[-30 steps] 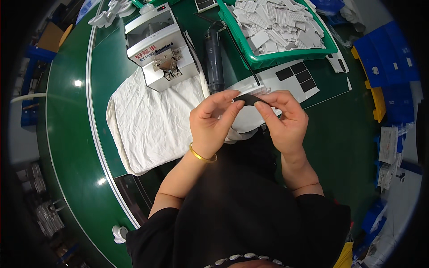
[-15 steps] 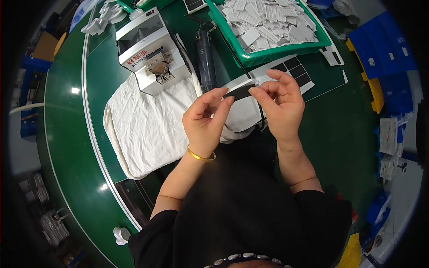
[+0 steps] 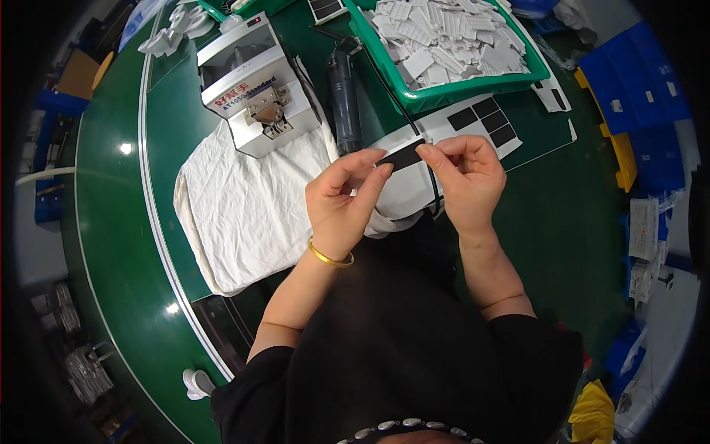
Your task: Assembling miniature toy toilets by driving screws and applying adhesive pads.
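Note:
A small black rectangular strip [image 3: 404, 156] is stretched level between my two hands. Thumb and forefinger of my left hand [image 3: 342, 194] pinch its left end, and my right hand [image 3: 470, 182] pinches the right end the same way. Behind and below the strip lies a white sheet [image 3: 448, 135] bearing several black rectangular stickers [image 3: 488, 107], similar in colour to the strip. My fingertips hide both ends of the strip.
A grey tape dispenser machine [image 3: 259, 100] stands on white cloth [image 3: 251, 214] at left. Beside it are a dark cylindrical tool [image 3: 343, 100] and a black cable [image 3: 390, 87]. A green crate [image 3: 444, 95] of white plastic pieces [image 3: 451, 37] sits at the back.
The fingers of my right hand have curled lower over the strip. Both hands keep their pinch, and the whole view has shifted slightly.

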The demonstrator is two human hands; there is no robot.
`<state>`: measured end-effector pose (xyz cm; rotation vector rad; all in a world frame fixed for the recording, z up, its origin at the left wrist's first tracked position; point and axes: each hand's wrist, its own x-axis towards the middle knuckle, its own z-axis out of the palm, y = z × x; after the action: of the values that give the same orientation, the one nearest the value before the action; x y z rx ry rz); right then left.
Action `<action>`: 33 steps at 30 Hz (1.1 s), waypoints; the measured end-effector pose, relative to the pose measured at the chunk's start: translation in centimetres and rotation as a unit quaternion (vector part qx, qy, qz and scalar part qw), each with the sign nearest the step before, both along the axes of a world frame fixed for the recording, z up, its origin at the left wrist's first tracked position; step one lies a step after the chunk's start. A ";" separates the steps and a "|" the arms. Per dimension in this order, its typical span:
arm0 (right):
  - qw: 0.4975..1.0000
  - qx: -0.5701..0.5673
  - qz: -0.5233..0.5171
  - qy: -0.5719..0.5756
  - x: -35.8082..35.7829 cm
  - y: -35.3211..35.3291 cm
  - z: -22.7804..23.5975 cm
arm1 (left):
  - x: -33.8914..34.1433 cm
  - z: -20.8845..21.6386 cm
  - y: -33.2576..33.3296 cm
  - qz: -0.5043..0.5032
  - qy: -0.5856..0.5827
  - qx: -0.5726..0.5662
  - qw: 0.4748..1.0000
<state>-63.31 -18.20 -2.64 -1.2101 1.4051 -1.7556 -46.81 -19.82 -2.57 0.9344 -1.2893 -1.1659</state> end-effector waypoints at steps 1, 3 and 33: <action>1.000 -0.004 -0.006 0.010 0.1 0.1 -0.2 | 0.0 0.0 0.0 0.005 -0.001 -0.002 1.000; 1.000 -0.009 -0.013 0.020 0.0 0.0 -0.4 | 0.0 -0.3 0.0 0.003 0.000 -0.001 1.000; 0.968 0.009 0.247 0.033 0.9 -24.2 9.8 | 5.9 1.3 -3.4 -0.192 -0.009 0.132 0.972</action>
<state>-62.44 -42.40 7.15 -1.4678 1.0314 -1.3620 -40.92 -23.22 -1.30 0.9084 -1.3909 -1.6661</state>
